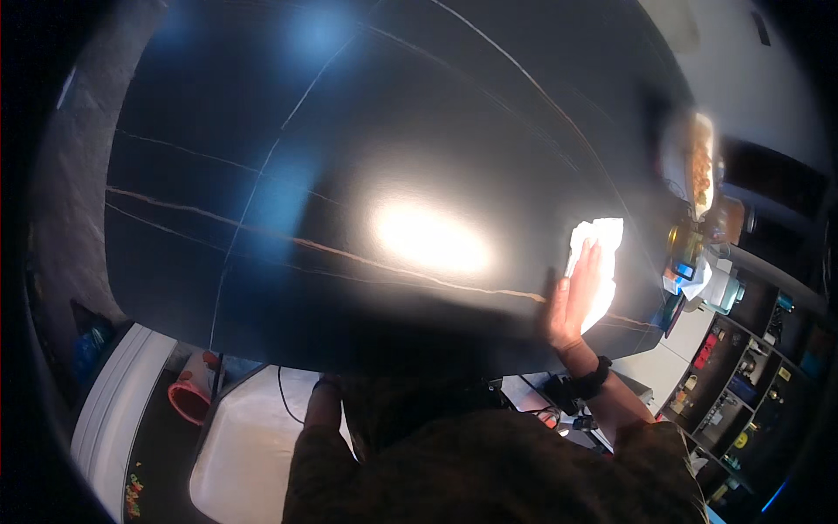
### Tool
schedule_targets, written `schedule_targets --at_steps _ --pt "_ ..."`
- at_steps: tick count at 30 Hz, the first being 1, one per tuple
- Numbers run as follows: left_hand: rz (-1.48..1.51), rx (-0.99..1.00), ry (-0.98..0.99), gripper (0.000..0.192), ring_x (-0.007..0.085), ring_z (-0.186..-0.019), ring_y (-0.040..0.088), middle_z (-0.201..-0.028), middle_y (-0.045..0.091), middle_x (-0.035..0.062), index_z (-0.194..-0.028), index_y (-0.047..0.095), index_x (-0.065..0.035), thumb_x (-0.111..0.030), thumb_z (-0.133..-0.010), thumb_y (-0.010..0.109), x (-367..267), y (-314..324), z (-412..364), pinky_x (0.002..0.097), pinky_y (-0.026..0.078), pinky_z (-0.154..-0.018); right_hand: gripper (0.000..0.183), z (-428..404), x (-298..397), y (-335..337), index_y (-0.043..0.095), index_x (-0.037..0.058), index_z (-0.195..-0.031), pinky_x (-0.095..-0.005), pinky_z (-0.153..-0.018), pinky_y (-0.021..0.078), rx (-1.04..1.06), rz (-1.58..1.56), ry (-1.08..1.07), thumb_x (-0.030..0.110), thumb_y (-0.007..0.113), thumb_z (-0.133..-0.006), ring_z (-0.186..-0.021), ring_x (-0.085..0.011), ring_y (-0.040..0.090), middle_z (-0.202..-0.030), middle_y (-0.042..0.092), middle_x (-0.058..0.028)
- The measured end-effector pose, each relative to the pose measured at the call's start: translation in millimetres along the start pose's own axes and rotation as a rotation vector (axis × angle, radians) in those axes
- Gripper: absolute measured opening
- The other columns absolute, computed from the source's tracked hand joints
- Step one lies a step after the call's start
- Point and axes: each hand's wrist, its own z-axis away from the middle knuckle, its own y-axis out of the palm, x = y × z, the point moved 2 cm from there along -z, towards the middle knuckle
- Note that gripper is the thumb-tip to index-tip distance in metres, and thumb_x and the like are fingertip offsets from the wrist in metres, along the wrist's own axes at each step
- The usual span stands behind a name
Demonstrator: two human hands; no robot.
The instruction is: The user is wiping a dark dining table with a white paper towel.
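My right hand (pixel 579 288) lies with its fingers extended on a crumpled white paper tissue or cloth (pixel 605 249), pressing it against the tabletop near the right end. A dark band circles that wrist. Beneath is a large dark table (pixel 406 144) with a stone-look top, crossed by thin white and brown veins. A bright lamp reflection glares on its middle. My left forearm (pixel 322 409) hangs down at the near edge. My left hand is out of view, hidden around the table's rim.
Along the table's right end stand a lit container (pixel 702 167), an amber glass vessel (pixel 687 245) and white tissues (pixel 697 278). Beyond is a dark shelf unit (pixel 720 386) with small items. A pale chair seat (pixel 242 439) and a red-rimmed bin (pixel 190 396) are at lower left.
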Motion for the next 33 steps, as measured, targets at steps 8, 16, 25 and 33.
schedule_targets --at_steps 8,16,25,33 --pt "0.095 0.027 0.024 0.038 0.0252 -0.108 0.042 -0.112 0.052 0.0049 -0.110 0.051 -0.0168 -0.039 -0.083 0.038 34 -41 8 0.0497 0.017 -0.097 0.061 -2 -5 4 0.017 0.0001 -0.131 -0.0441 -0.101 0.0044 -0.001 0.080 0.028 0.036 0.031 -0.084 -0.127 -0.0355 0.011 -0.135 0.016 -0.0221" --pt "0.369 -0.012 -0.016 0.042 0.0265 -0.106 0.044 -0.112 0.052 0.0063 -0.113 0.049 -0.0161 -0.043 -0.082 0.039 102 -110 4 0.0491 0.019 -0.096 0.064 -1 -8 0 0.017 0.0007 -0.131 -0.0463 -0.100 0.0055 0.037 0.105 0.123 0.041 0.033 -0.084 -0.126 -0.0358 0.011 -0.135 0.017 -0.0216" --pt "0.914 -0.252 -0.297 0.047 0.0278 -0.103 0.045 -0.112 0.051 0.0079 -0.116 0.045 -0.0153 -0.046 -0.081 0.040 181 -196 24 0.0483 0.022 -0.095 0.061 -1 -3 1 0.021 0.0048 -0.131 -0.0503 -0.099 0.0061 0.045 0.033 0.117 0.036 0.038 -0.082 -0.127 -0.0347 0.010 -0.137 0.015 -0.0178" --pt "2.404 -0.958 -0.464 0.061 0.0276 -0.109 0.040 -0.121 0.043 0.0092 -0.119 0.041 -0.0108 -0.057 -0.079 0.038 157 -278 167 0.0451 0.028 -0.091 0.056 -2 -7 -1 0.021 0.0079 -0.132 -0.0547 -0.097 0.0093 0.035 0.019 0.090 0.029 0.039 -0.083 -0.128 -0.0317 0.010 -0.138 0.015 -0.0130"
